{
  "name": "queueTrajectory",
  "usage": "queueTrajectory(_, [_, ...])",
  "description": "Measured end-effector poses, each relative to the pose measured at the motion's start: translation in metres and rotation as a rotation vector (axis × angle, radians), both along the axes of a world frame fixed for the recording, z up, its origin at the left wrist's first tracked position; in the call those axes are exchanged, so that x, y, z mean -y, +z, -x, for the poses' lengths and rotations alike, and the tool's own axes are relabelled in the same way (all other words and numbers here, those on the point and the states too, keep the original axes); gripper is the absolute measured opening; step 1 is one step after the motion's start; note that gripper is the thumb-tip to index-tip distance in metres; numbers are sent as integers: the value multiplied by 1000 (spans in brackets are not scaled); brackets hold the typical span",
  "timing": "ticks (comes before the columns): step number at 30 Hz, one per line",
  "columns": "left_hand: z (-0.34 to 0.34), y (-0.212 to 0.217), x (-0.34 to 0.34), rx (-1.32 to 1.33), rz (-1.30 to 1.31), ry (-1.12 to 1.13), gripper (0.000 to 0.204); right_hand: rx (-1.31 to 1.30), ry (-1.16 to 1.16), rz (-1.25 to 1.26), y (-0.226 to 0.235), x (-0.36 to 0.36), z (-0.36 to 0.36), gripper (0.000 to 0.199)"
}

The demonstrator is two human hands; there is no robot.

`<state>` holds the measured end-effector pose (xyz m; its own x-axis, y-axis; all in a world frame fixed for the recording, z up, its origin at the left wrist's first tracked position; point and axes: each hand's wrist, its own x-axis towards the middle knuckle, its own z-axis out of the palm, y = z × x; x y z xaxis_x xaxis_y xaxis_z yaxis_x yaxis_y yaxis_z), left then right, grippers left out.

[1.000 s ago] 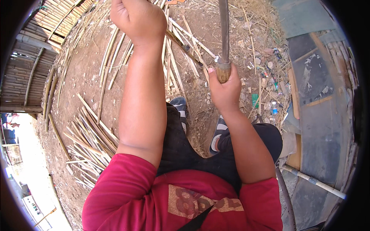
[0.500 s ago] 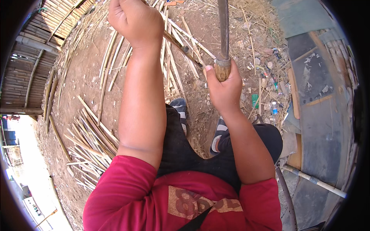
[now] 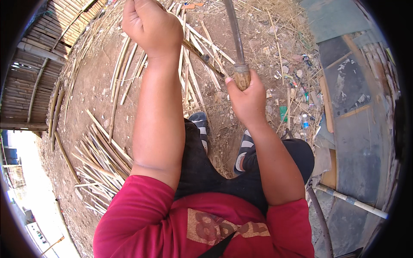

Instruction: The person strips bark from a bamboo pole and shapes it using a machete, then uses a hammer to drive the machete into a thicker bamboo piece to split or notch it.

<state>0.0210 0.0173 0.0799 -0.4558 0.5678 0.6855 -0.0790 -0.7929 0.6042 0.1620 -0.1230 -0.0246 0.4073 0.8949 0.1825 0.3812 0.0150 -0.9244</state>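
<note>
My left hand point(image 3: 154, 29) is raised at the upper left, closed in a fist. A brown bamboo stick point(image 3: 202, 56) slants out from behind that fist, down to the right, and its lower end lies close to my right thumb. Most of the left fingers, and the stick's upper part, are hidden. Wrapped round the wooden handle of a long knife point(image 3: 236, 36), my right hand point(image 3: 248, 99) is in front of my right knee. The knife's dark blade points away from me, leaning left, and its tip is beyond the picture's edge.
Split bamboo strips point(image 3: 101, 163) lie in a pile at the left, and more strips point(image 3: 189, 73) lie on the dirt ahead. A bamboo wall point(image 3: 26, 81) stands at the far left. At the right are litter, a plastic bottle point(image 3: 305, 121) and dark sheets point(image 3: 357, 146).
The knife's blade has tilted to the left, and my right hand has shifted slightly left. My left hand has dropped a little, still closed.
</note>
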Motion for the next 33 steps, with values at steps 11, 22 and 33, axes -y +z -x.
queueTrajectory(11, [-11,1,9,90,47,-80,38,250,137,347,-73,-5,-12,33])
queueTrajectory(22, [-8,-7,-1,-8,10,-74,38,398,124,341,-112,7,-6,42])
queueTrajectory(33, [-6,1,8,18,16,-57,42,19,27,38,0,1,-8,36])
